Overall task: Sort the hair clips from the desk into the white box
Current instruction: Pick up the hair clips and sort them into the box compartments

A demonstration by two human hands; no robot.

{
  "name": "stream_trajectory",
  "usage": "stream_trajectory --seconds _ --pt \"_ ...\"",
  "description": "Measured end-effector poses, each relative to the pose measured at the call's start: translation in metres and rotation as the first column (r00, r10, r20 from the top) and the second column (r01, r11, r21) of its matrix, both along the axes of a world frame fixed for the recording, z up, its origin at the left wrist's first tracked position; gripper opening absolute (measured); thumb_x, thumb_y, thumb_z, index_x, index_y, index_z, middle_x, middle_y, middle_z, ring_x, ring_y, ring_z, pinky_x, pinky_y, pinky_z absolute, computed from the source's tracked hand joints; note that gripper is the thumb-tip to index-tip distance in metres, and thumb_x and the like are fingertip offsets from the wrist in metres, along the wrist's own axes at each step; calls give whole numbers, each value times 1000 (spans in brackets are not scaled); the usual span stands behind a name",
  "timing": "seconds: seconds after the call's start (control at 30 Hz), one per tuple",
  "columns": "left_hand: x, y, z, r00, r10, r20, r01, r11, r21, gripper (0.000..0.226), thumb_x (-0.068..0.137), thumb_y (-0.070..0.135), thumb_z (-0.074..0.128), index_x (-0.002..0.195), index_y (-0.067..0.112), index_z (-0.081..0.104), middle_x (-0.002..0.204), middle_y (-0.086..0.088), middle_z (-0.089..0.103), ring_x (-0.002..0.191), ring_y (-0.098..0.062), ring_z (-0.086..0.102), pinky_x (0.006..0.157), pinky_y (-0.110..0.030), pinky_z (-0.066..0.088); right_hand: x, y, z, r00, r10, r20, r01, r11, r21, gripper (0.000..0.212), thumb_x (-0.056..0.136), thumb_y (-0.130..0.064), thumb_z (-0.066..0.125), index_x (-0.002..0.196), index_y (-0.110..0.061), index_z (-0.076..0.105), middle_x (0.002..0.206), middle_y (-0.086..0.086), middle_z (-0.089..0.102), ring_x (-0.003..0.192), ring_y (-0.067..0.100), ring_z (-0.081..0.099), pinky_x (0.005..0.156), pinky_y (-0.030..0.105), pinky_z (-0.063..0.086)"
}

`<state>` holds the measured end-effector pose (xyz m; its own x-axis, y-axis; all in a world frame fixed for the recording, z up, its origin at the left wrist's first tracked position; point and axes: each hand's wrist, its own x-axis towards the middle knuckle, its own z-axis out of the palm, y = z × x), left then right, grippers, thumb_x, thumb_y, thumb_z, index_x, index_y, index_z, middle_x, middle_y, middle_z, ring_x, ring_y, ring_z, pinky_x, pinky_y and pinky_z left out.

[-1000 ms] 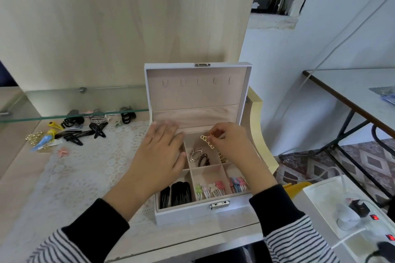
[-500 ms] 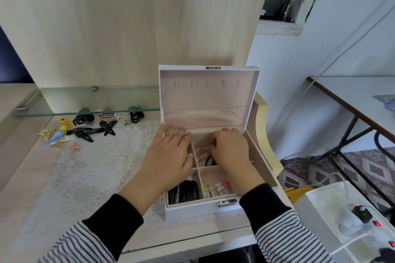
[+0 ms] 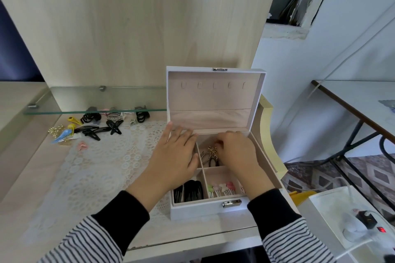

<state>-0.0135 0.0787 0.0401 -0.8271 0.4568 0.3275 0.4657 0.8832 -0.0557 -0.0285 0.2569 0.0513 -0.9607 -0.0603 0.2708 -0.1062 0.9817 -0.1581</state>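
Progress: white box [image 3: 196,209] part-filled | pile of clips [image 3: 96,128] lay unsorted on desk [image 3: 23,162] | left hand [image 3: 173,156] flat, holding nothing | right hand [image 3: 237,153] pinched gold clip [image 3: 212,151] inside box

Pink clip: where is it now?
Head view, left side: the pink clip lies at the lace mat's left edge, just nearer than the blue clip.

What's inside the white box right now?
Front-left holds black clips, front-middle pastel clips, the middle compartment a gold clip and dark clips. Rear-left and right-side compartments are covered; contents unseen.
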Motion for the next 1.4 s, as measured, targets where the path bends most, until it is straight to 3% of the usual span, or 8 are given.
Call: stream_trajectory --seconds 0.2,0.37,0.57,0.83,1.07,1.2,1.3,1.4 --pt "5 -1 8 996 -83 27 75 971 228 58 91 37 22 137 20 53 143 0 52 139 -21 38 121 -39 -5 13 -9 7 984 -17 -177 -6 991 -131 21 91 -30 50 101 -21 66 93 -2 68 86 21 57 70 36 48" --pt "12 -10 10 985 -119 -123 161 892 422 45 89 18 40 130 23 57 133 9 58 136 -13 43 122 -47 8 21 -36 11 970 -38 -241 -43 946 -322 25 90 -25 55 112 -15 61 108 6 64 99 27 55 81 43 48" --pt "13 -53 5 948 115 -298 77 823 563 39 85 8 53 122 16 62 137 3 55 137 -16 42 117 -50 23 29 -88 21 907 4 -421 -195 891 -411 29 87 -22 53 115 -11 55 112 7 57 100 22 54 82 37 50" --pt "7 -132 -18 854 454 -254 -242 778 579 34 87 17 49 118 14 63 130 -1 59 127 -22 52 105 -51 36 39 -167 26 827 148 -543 -387 850 -357 25 90 -16 54 113 -9 59 107 4 59 96 18 54 81 30 48" --pt "-2 -172 -45 837 547 -37 -481 766 427 44 89 31 37 125 18 59 136 -1 56 131 -21 47 107 -49 35 23 -210 -5 927 199 -317 -304 894 -328 43 90 -22 56 131 -9 51 128 7 55 121 24 50 98 36 46" --pt "-12 -187 -55 817 576 34 -543 748 381 50 89 37 31 126 20 59 135 0 57 132 -19 46 109 -47 32 9 -227 -23 976 211 -46 -214 921 -326 57 96 -32 47 146 -9 32 151 12 33 143 31 22 114 41 23" --pt "-21 -195 -56 799 599 58 -573 727 379 53 88 40 29 127 21 59 134 3 58 130 -16 48 109 -46 30 -1 -238 -33 978 197 60 -174 946 -274 58 99 -36 37 150 -12 21 156 12 21 146 31 10 116 42 13" --pt "-31 -204 -59 790 610 55 -588 730 350 52 87 40 32 125 23 62 130 3 61 125 -17 52 105 -43 31 -13 -251 -42 983 161 84 -131 950 -283 56 99 -34 39 149 -13 25 155 14 25 144 34 15 115 44 16"
